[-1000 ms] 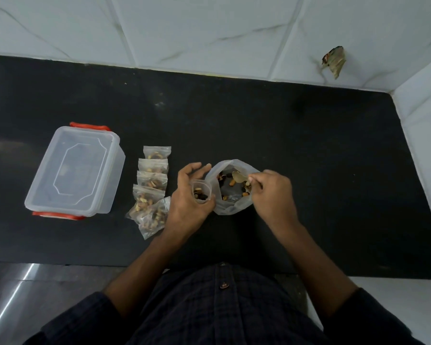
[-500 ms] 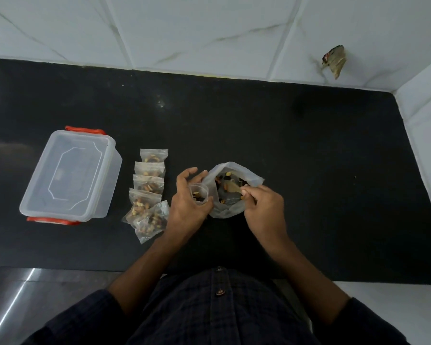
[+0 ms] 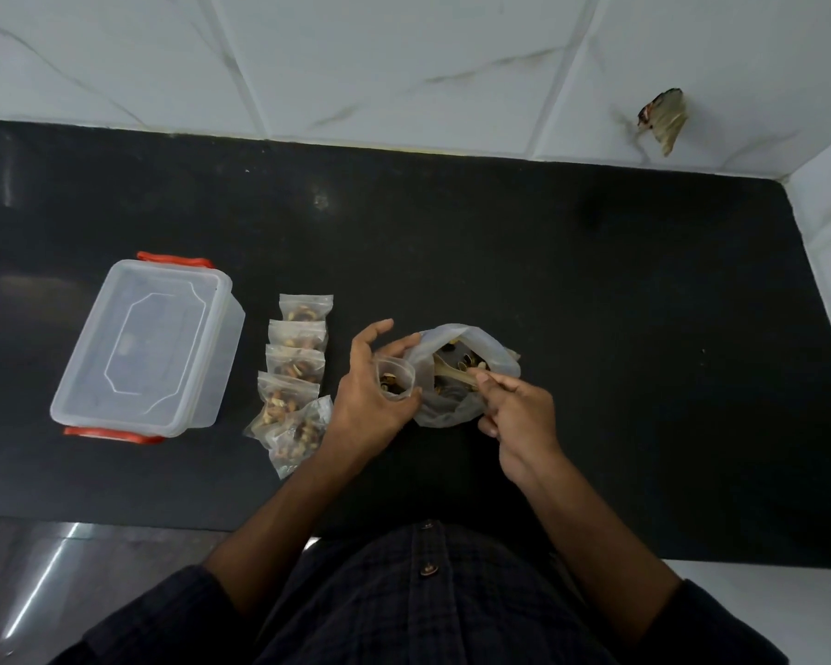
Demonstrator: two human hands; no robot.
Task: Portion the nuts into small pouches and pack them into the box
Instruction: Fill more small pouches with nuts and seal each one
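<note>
A large clear bag of mixed nuts [image 3: 461, 371] stands open on the black counter. My right hand [image 3: 514, 415] grips a small pale spoon [image 3: 452, 374] whose bowl is down inside the bag. My left hand [image 3: 375, 400] holds a small open pouch [image 3: 395, 376] upright just left of the bag, with a few nuts in it. Several filled small pouches [image 3: 293, 371] lie in a column to the left. A clear plastic box [image 3: 150, 348] with orange clips sits further left with its lid on.
The black counter [image 3: 644, 352] runs to a white tiled wall behind and on the right. A brown scrap [image 3: 663, 120] sticks to the wall at the upper right. The counter's front edge lies close to my body.
My right hand has drawn back toward me, and the spoon now dips deeper into the big bag. My left hand still keeps the small pouch beside the bag.
</note>
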